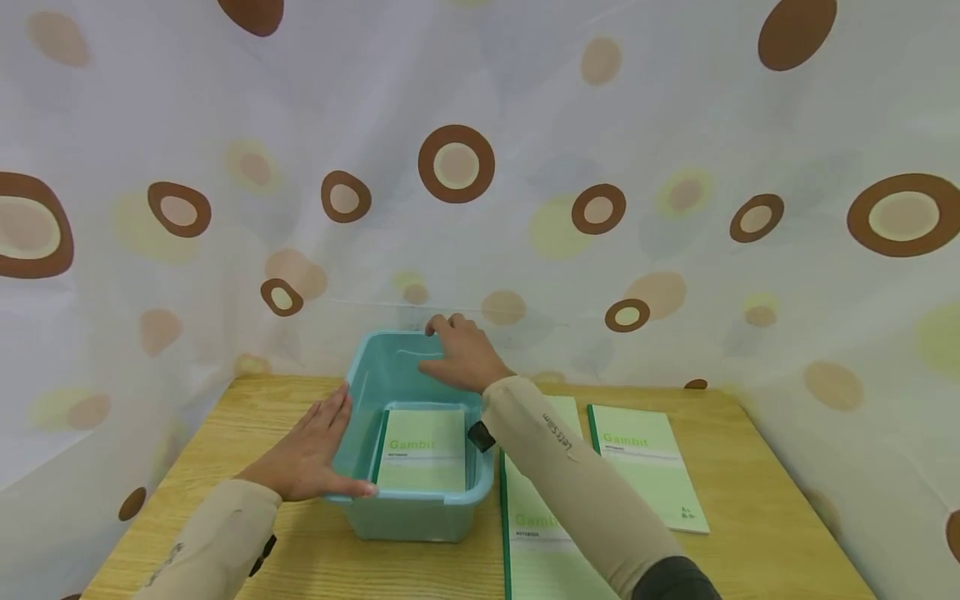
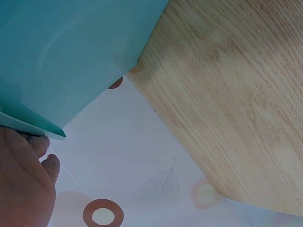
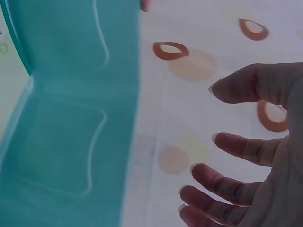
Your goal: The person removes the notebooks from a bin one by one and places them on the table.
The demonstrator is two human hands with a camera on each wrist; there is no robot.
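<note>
A light blue plastic basin [image 1: 416, 518] stands on the table with a pale green Gambit notebook [image 1: 422, 467] lying flat inside it. My left hand [image 1: 307, 450] rests against the basin's left side, its fingers along the outer rim and the thumb over the near rim; in the left wrist view its fingertips [image 2: 51, 163] show just below the rim. Over the basin's far right part, my right hand [image 1: 467, 354] hangs with nothing in it. The right wrist view shows its fingers [image 3: 227, 187] spread and slightly bent, apart from the basin wall [image 3: 61, 146].
To the basin's right, a green-spined notebook [image 1: 528, 500] is partly hidden beneath the right forearm. Further right lies another Gambit notebook [image 1: 648, 475]. The wooden table [image 1: 772, 542] meets a pale sheet [image 1: 510, 242] with brown rings behind it.
</note>
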